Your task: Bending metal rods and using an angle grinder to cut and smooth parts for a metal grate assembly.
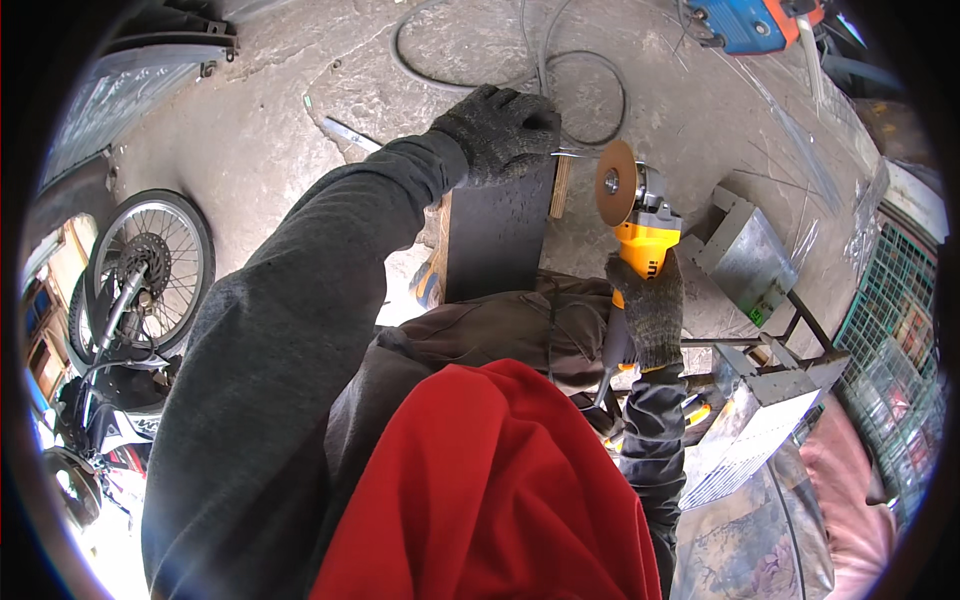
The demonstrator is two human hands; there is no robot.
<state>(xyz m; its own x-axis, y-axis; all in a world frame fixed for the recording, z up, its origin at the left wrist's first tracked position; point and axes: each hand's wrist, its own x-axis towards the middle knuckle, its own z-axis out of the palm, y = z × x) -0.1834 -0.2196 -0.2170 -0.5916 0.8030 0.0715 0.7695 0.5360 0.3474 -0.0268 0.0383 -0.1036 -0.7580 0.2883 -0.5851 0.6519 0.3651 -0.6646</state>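
Observation:
In my right hand (650,300), gloved in dark knit, is a yellow angle grinder (645,245). My fingers wrap round its body, and its brown disc (617,183) points away from me, apart from any other thing. A flat dark board (498,240) stretches out in front of my legs, with light wood showing along its sides. My left hand (495,130), also gloved, is closed over the board's far end, its fingers curled; what lies under the palm is hidden.
Grey cable (625,95) loops across the concrete floor beyond the board. A blue-and-orange machine (745,25) stands far right. Bent sheet-metal pieces (748,255) and a metal frame (800,335) lie to the right. A motorcycle wheel (150,255) is at left.

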